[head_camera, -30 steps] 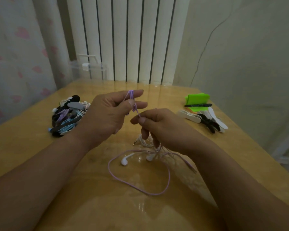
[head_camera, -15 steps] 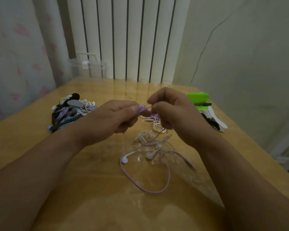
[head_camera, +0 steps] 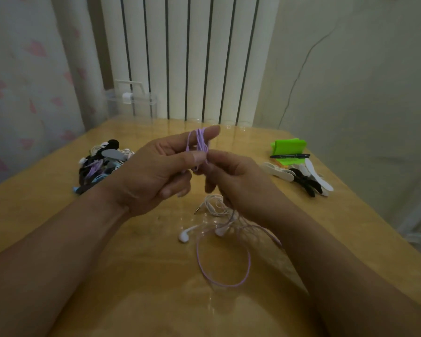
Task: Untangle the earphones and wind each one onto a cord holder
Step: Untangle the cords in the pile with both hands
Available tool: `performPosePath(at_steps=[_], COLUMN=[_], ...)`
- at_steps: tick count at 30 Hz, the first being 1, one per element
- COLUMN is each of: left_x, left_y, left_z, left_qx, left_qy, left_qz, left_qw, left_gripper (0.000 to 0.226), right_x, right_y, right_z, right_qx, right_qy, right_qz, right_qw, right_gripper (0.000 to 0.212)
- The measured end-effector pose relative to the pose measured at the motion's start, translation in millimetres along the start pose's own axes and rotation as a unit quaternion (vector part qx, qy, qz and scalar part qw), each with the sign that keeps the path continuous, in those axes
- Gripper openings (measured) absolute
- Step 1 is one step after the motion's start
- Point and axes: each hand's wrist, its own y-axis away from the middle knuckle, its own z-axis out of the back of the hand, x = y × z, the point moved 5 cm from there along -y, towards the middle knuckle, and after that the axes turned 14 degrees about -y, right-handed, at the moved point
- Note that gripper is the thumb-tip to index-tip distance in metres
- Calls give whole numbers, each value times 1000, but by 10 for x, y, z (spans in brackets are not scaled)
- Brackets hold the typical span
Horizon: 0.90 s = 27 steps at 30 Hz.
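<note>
My left hand holds several turns of purple earphone cord wound round its raised fingers, the thumb pressing on the coil. Close beside it, my right hand pinches the same cord just below the coil. The rest of the purple cord hangs down to a loose loop on the wooden table. White earbuds and a tangle of white cord with its jack lie beneath my right hand. Loose white and black cord holders lie at the right.
A pile of wound earphones on holders sits at the left. A green block with a black pen lies at the far right. A clear plastic box stands at the back edge before a radiator.
My right hand came down from above the left to pinch the cord below the coil. My left fingers rose with more purple turns on them, and the loop on the table shrank.
</note>
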Motion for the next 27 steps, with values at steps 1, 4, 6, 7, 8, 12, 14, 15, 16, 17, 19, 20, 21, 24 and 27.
performPosePath(at_steps=[1, 4, 6, 7, 8, 12, 14, 15, 16, 17, 19, 20, 21, 24, 27], left_x=[7, 3, -9, -23, -30, -11, -18, -39, -52, -74, -68, -48, -19, 19, 26], left_y=[-3, 13, 19, 26, 30, 53, 93, 100, 99, 86, 39, 21, 6, -7, -34], left_z=[52, 158, 128, 80, 36, -57, -104, -132, -125, -116, -50, -15, 21, 130, 175], left_qx=[-37, -114, -102, -76, -45, 63, 121, 139, 140, 127, 60, 22, -14, -105, -122], left_qy=[-36, -220, -307, -338, -364, -361, -269, -210, -150, -96, -33, -36, -56, -151, -331], left_qz=[4, 18, 20, 19, 21, 46, 55, 46, 32, 18, 6, 7, 8, 5, -10], left_qw=[999, 969, 946, 938, 930, 929, 954, 967, 978, 987, 998, 999, 998, 983, 936], left_gripper=[45, 43, 42, 40, 38, 25, 26, 28, 30, 32, 37, 41, 42, 39, 34], right_x=[-10, 0, 36, 61, 86, 168, 170, 149, 116, 75, 21, 10, 9, 13, 53], right_y=[0, 1, 0, -4, -11, -15, -7, 1, -5, -5, -1, -2, -1, -2, 35], right_z=[-48, -86, -24, 27, 90, 343, 378, 381, 352, 323, 231, 174, 123, -29, -37], right_qx=[9, 8, -13, -31, -51, -96, -80, -71, -60, -50, -35, -29, -23, 21, 58], right_qy=[44, 128, 166, 174, 164, 17, -74, -112, -136, -141, -91, -50, -11, 80, 132], right_qz=[5, 15, 24, 28, 30, 32, 22, 14, 5, -4, -19, -21, -17, -24, -33], right_qw=[999, 992, 986, 984, 985, 995, 994, 991, 989, 989, 995, 998, 1000, 996, 989], right_gripper=[20, 20, 17, 13, 9, 17, 14, 12, 11, 11, 15, 17, 20, 26, 23])
